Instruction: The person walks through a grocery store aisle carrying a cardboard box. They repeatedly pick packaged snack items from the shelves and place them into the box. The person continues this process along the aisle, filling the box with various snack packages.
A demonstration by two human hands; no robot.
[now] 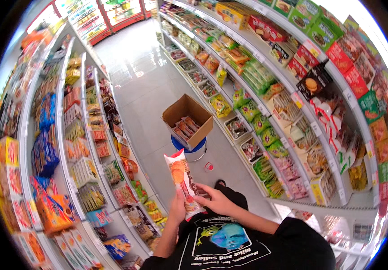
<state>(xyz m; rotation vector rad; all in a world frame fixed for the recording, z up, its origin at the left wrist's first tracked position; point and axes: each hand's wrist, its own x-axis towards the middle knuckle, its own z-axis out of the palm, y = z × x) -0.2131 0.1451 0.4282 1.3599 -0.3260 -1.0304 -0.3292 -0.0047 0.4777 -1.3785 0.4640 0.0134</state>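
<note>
A long packet of round biscuits (183, 179), in clear and red wrapping with printing, is held upright in front of my chest. My left hand (177, 206) grips its lower left side. My right hand (213, 199) holds the lower right side, thumb and fingers on the wrapper. Beyond the packet, an open cardboard box (199, 136) rests on a blue-lidded bucket (195, 147). Inside the box lie several similar biscuit packets (186, 127).
Shelves of packaged snacks line both sides of the aisle, the left rack (89, 141) and the right rack (281, 141). Glass-doored coolers (113, 17) stand at the far end. Grey floor tiles (130, 101) show around the box.
</note>
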